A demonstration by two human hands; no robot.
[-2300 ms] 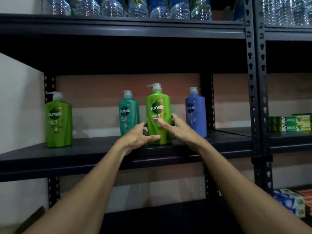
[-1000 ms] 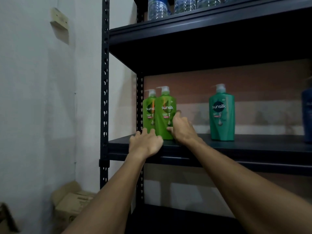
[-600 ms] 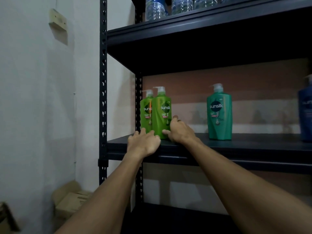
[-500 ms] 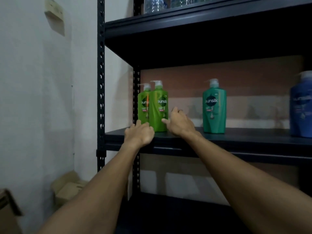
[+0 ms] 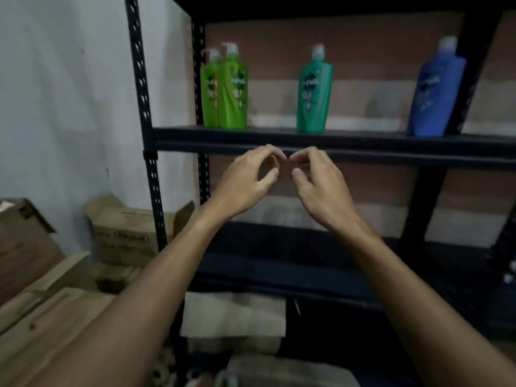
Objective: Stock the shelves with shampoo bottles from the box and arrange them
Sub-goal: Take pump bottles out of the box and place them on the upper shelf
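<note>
Two light green shampoo bottles (image 5: 227, 88) stand side by side at the left end of the black shelf (image 5: 349, 136). A teal bottle (image 5: 314, 90) stands in the middle and a blue bottle (image 5: 434, 90) at the right. My left hand (image 5: 245, 181) and my right hand (image 5: 318, 185) hang in the air just below the shelf's front edge, close together, fingers loosely curled, holding nothing.
Cardboard boxes (image 5: 125, 233) are stacked on the floor at the left against the white wall. A lower black shelf (image 5: 279, 263) lies beneath my hands. The perforated rack upright (image 5: 146, 135) runs down at the left.
Both hands have let go of the green bottle and the shelf edge and dropped below the shelf. The view has tilted downward, showing the boxes and the lower shelf.
</note>
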